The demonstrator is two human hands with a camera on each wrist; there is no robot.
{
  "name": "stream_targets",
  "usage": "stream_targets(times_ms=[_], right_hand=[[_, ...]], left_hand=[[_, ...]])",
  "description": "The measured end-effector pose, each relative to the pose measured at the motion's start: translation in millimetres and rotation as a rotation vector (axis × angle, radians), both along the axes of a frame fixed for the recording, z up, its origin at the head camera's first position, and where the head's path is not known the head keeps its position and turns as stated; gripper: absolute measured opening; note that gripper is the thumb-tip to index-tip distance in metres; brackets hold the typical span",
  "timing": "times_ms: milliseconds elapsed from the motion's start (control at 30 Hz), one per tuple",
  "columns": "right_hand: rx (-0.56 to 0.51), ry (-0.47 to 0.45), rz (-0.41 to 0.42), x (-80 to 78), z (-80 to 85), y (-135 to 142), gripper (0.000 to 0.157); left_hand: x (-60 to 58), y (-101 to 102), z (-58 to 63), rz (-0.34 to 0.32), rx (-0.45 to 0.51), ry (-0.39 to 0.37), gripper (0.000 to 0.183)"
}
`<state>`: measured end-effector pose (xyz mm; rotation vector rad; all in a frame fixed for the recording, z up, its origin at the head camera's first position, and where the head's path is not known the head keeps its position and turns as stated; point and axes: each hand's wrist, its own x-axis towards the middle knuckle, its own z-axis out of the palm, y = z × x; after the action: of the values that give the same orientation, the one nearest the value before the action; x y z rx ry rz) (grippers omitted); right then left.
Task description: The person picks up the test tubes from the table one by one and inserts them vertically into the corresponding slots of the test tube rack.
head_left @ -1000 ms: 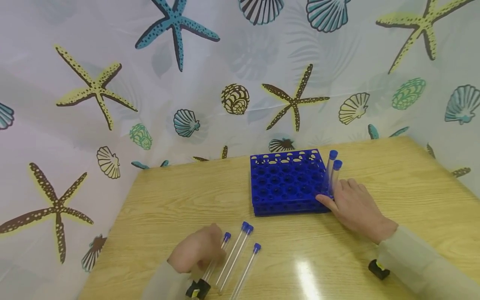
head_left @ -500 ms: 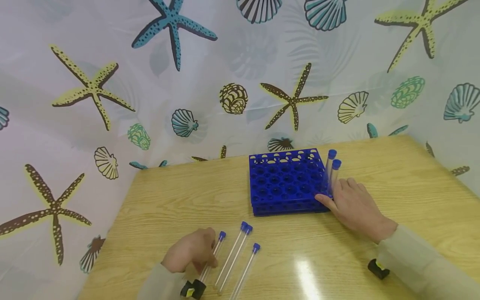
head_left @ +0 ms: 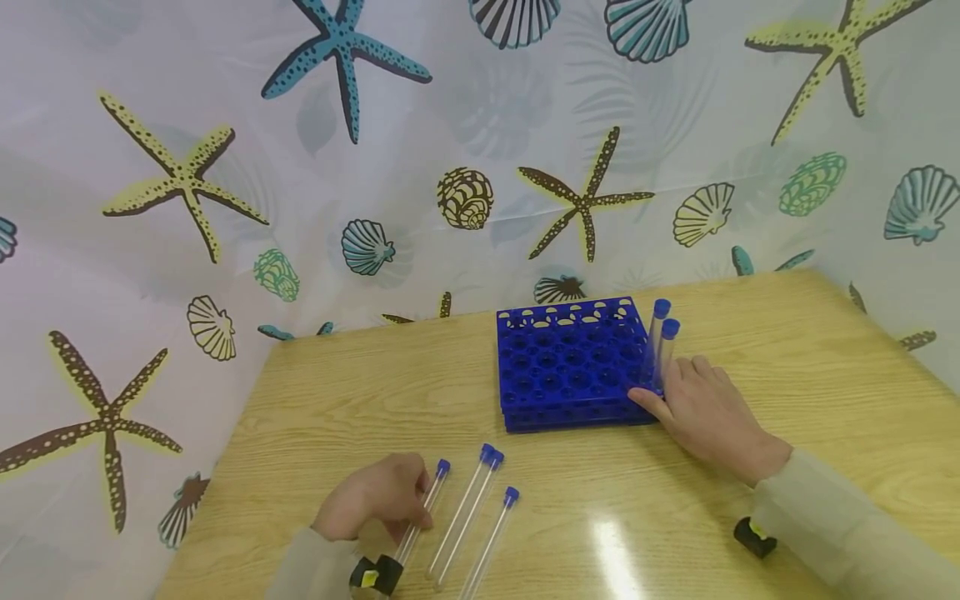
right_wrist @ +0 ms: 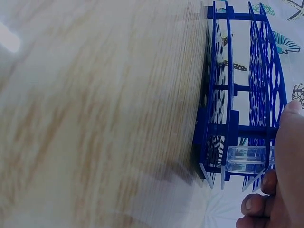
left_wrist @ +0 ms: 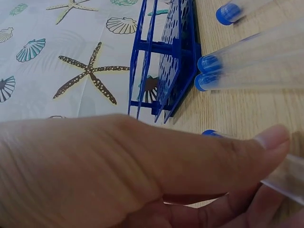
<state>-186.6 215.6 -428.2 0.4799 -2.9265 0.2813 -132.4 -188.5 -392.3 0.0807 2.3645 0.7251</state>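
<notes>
My left hand (head_left: 375,496) pinches a clear test tube (head_left: 433,493) with a blue cap between thumb and fingers, low over the table. In the left wrist view the thumb lies across this tube (left_wrist: 290,179) and hides much of it. Right of it lie two blue-capped test tubes (head_left: 467,512) side by side, and another test tube (head_left: 491,537) a little apart. My right hand (head_left: 708,421) grips the front right corner of a blue test tube rack (head_left: 573,360), thumb on top and fingers at the side. Two capped test tubes (head_left: 663,354) stand upright at the rack's right end.
The wooden table (head_left: 375,375) meets a hanging cloth (head_left: 420,125) printed with starfish and shells at its back and sides. A wrist camera (head_left: 755,537) sits at the right sleeve and another wrist camera (head_left: 375,575) at the left.
My left hand has shifted slightly left and its fingers have closed on the leftmost test tube, whose capped end has moved slightly left. My right hand stays at the rack.
</notes>
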Motion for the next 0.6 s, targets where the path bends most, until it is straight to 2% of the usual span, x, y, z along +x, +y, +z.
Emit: stream_targets(times_ms=[133, 333, 433, 600], right_hand=[[-0.001, -0.014, -0.003, -0.2, 0.0, 0, 0.058], [-0.003, -0.026, -0.005, -0.3, 0.3, -1, 0.058], [-0.005, -0.027, -0.004, 0.2, 0.8, -1, 0.058], [-0.003, -0.025, -0.002, 0.7, 1.1, -1, 0.058]], left_hand=[[-0.7, -1, -0.6, 0.020, 0.042, 0.004, 0.030], [-4.1, -1, 0.8, 0.019, 0.067, 0.075, 0.030], [-9.0, -1, 3.7, 0.026, 0.094, 0.096, 0.029], [-15.3, 0, 12.0, 0.073, 0.136, 0.132, 0.028]])
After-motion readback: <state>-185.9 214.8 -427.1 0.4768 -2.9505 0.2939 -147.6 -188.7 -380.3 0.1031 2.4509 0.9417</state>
